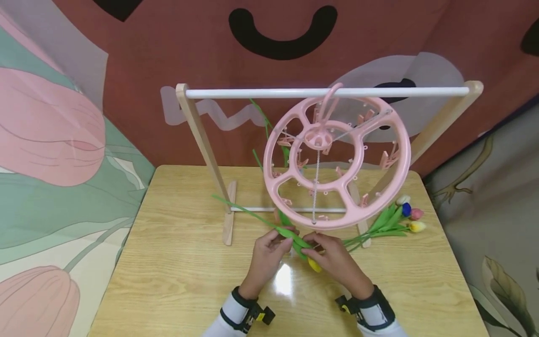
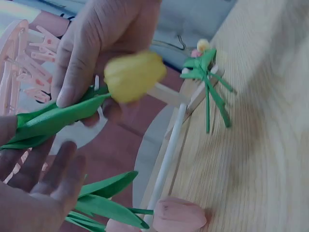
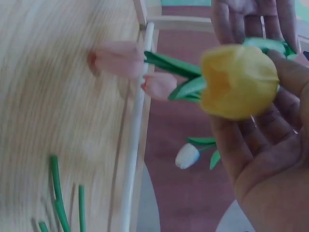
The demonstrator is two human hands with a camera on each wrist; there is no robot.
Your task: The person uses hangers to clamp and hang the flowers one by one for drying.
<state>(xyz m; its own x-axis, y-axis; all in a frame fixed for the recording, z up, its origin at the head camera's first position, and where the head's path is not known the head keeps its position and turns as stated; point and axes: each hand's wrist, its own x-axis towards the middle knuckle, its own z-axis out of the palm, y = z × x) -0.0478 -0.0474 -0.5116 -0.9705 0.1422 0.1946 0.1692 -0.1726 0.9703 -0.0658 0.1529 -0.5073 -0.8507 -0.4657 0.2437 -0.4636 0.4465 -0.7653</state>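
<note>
A yellow artificial tulip lies across both hands, its flower head toward the person and its green stem running up to the left. Thumb and fingers of the left hand pinch the stem and leaves partway along. Close to the flower head, the right hand pinches the green leaf. Just beyond the hands hangs a pink round hanger with clips. Pink tulips and a white tulip hang head down behind the hands in the right wrist view.
A wooden stand with a white top bar carries the hanger by its hook. Several tulips in white, blue, pink and yellow lie at the table's right. A lower white bar joins the stand's feet. Behind stands a printed curtain.
</note>
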